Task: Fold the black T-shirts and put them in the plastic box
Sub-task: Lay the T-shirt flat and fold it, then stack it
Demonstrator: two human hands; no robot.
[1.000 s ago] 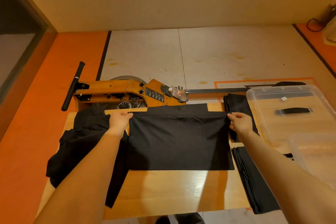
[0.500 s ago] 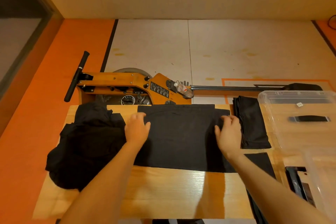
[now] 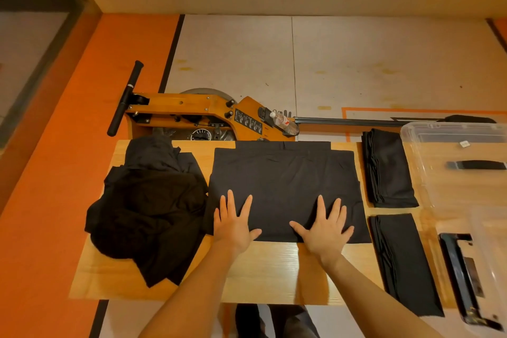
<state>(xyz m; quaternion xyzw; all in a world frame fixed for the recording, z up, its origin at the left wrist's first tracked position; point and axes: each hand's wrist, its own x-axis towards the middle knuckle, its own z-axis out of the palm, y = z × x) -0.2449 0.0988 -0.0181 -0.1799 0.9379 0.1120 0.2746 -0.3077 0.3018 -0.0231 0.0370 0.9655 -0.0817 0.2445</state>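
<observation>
Right now both hands are lying flat with fingers spread, holding nothing — the left hand [image 3: 234,223] and the right hand [image 3: 325,229] are pressing down on the near edge of the half-folded black T-shirt [image 3: 285,186]. That shirt is lying spread out in the middle of the wooden table [image 3: 263,271]. To its left a heap of unfolded black shirts [image 3: 148,208] is sitting, touching the shirt's edge. To its right two folded shirts are waiting: a far one [image 3: 388,170] and a near one [image 3: 403,261]. Beyond them the clear plastic box [image 3: 455,162] is standing open, and it looks like no shirts are in it yet.

What could go wrong — if the hands are sliding while pressing, the thin cloth could be bunching up and the fold could be going crooked. The heap could also be getting caught in the next fold.
</observation>
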